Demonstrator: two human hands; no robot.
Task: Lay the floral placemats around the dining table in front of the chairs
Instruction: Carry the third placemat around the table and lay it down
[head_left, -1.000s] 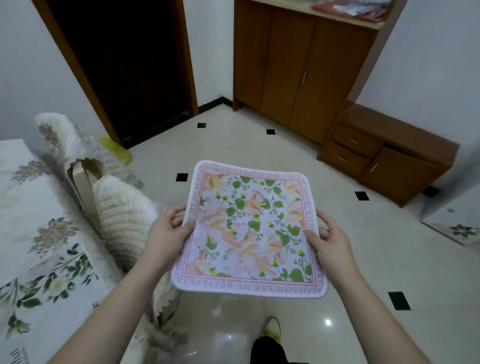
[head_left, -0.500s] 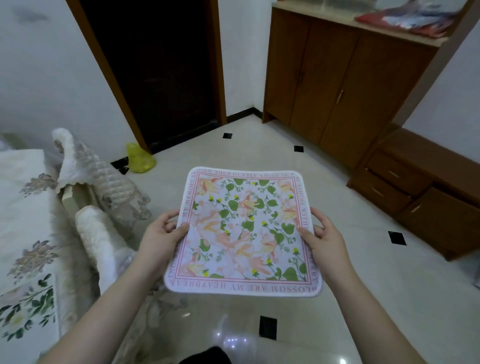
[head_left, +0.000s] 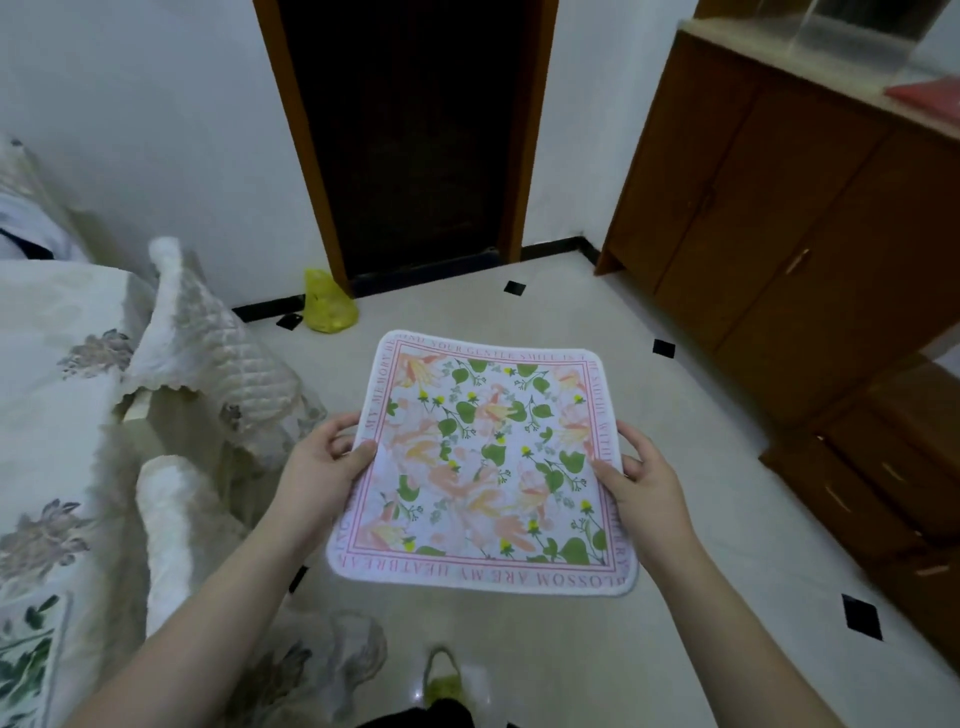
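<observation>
A square floral placemat (head_left: 483, 462) with a pink lettered border is held flat in the air over the tiled floor. My left hand (head_left: 317, 467) grips its left edge, thumb on top. My right hand (head_left: 644, 488) grips its right edge the same way. The dining table (head_left: 47, 395), under a pale flowered cloth, is at the left. Another floral placemat (head_left: 26, 660) lies on it at the lower left corner. Two chairs with quilted white covers (head_left: 208, 358) (head_left: 171, 525) stand against the table's side.
A dark doorway (head_left: 415, 135) is straight ahead, with a yellow bag (head_left: 327, 304) on the floor beside it. Brown cupboards (head_left: 789, 197) and low drawers (head_left: 883, 478) line the right wall. My shoe (head_left: 441, 675) shows at the bottom.
The view has swung left and forward, bringing the doorway to the centre. Both hands keep the same hold on the placemat, which stays level in front of me.
</observation>
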